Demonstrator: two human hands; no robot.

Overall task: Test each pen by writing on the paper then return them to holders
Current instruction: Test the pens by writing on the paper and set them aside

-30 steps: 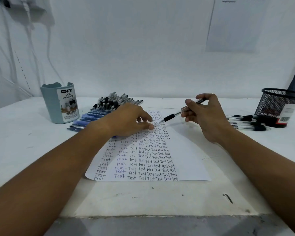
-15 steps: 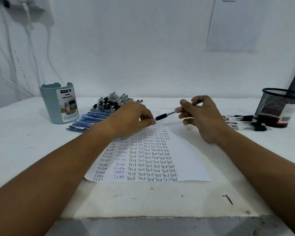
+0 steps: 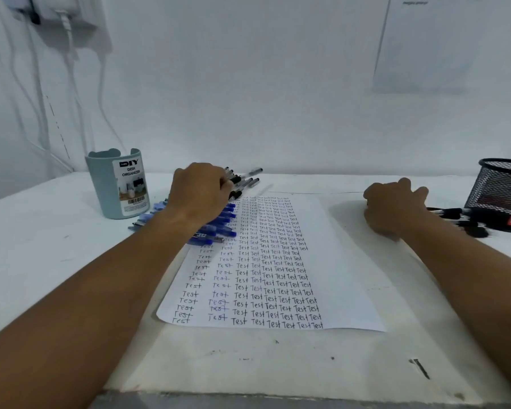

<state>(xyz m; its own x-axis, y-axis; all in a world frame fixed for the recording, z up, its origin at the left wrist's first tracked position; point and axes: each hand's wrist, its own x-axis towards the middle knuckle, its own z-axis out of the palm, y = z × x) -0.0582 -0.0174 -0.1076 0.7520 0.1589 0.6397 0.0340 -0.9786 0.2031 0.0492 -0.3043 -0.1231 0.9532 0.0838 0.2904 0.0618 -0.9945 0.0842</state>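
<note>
Both our hands have left the middle of the sheet since a second ago: our left hand (image 3: 199,191) has gone back to the pile of black pens (image 3: 242,180) at the far left corner of the paper (image 3: 331,261), and our right hand (image 3: 394,209) has swung out to the right, toward the black pens (image 3: 455,215) lying by the mesh holder (image 3: 502,187). The pen our right hand held over the sheet no longer shows in it.

Our left hand lies knuckles up over the pile, fingers bent down onto the barrels; whether they pinch one we cannot tell. Our right hand is blurred, its fingers curled under beside the paper's right edge, and we cannot tell whether it holds anything.

We see smooth clear barrels with black grips and caps in the far pile, fanned out side by side. Nearer us lies a row of blue pens (image 3: 219,228), glossy plastic, partly under our left wrist and overlapping the paper's left edge. The paper is a flat white sheet, its left half filled with columns of handwritten "Test".

At the left stands a pale blue-grey plastic cup (image 3: 104,187), round, with a wavy rim and a "DIY Desk Organizer" label. The mesh holder at the right is black wire, cut by the frame edge. Our table (image 3: 248,364) is white, scuffed and marked near its front edge.
</note>
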